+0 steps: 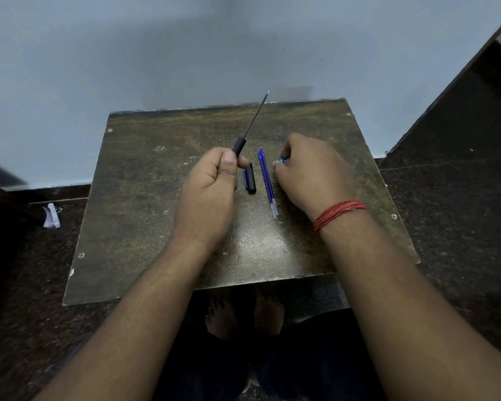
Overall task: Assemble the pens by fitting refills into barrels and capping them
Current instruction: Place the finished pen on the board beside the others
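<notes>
Two bare forearms reaching forward from the lower edge, nearest the lens, over dark trousers and bare feet (243,311) showing below.

Bench (145,198), a worn brown board, lying on a dark speckled floor (446,221) and butting against a pale blue-grey wall (185,47).

Left hand (211,180) hovering above the bench centre, grip curling round the lower part of a black barrel (239,146); thumb pressing on top, barrel end projecting up and away from the fist.

Right hand (310,172) resting knuckles-up on the bench to the right, grip closing on a small blue part (283,160); only its tip showing beyond the fingers, so its nature remaining unclear. Red thread band (339,212) circling the right wrist.

Dark refill (256,115) standing out of the black barrel, slanting up and to the right, metal tip pointing toward the wall.

Blue refills (267,180), seemingly two, lying side by side and touching on the bench between the hands, tips pointing away, clear ends toward the viewer.

Black cap (250,178) lying on the bench just beside the left hand's thumb, left of the blue refills and apart from them, with a blue strip along its left side.

Crumpled white scrap (52,217) lying on the floor left of the bench.
</notes>
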Demonstrator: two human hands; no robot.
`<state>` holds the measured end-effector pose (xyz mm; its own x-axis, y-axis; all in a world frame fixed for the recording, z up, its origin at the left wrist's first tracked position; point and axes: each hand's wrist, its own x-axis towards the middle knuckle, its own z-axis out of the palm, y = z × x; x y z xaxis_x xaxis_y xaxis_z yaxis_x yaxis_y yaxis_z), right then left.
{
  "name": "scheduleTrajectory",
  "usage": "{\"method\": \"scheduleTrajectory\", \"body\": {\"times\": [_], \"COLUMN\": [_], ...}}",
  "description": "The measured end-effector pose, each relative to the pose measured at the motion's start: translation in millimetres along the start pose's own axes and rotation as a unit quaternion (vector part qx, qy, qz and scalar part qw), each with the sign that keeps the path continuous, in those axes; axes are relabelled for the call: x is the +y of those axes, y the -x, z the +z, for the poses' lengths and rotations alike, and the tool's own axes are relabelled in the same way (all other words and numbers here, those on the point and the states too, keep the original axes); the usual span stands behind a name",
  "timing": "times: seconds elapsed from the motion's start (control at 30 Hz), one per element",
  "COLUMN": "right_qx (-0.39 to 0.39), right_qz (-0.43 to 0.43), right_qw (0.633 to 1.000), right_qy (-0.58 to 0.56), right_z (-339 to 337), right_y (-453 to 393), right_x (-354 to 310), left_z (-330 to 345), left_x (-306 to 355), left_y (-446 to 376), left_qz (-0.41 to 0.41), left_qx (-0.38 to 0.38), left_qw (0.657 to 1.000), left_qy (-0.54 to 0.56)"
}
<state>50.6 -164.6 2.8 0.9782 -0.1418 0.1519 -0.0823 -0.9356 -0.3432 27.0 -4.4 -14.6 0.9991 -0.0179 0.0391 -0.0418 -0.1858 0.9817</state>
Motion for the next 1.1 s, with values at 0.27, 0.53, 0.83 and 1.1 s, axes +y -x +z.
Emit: {"method": "scheduleTrajectory", "body": {"times": [0.27,0.53,0.83,1.1], "right_qx": [-0.008,0.078,-0.055,-0.082], "right_qz": [-0.007,0.07,0.078,0.093], "right_qw": [1.0,0.973,0.892,0.824], "right_qy": [0.016,-0.208,-0.443,-0.554], "right_z": [2.2,-11.7,-16.3,-10.1], "right_y": [2.2,-8.6,-5.3,-2.8], "right_x": [-2.4,0.8,0.8,-12.0], "left_z": [0.6,-1.5,1.6,4.2], "left_x": [-1.3,-2.2,-1.7,1.8], "left_y": [-0.8,0.0,0.8,4.0], "left_qz": [0.001,-0.004,-0.009,-0.01], "left_qx": [-0.002,-0.008,-0.021,-0.034], "left_qw": [1.0,1.0,1.0,0.999], "left_qy": [0.003,-0.005,-0.014,-0.041]}}
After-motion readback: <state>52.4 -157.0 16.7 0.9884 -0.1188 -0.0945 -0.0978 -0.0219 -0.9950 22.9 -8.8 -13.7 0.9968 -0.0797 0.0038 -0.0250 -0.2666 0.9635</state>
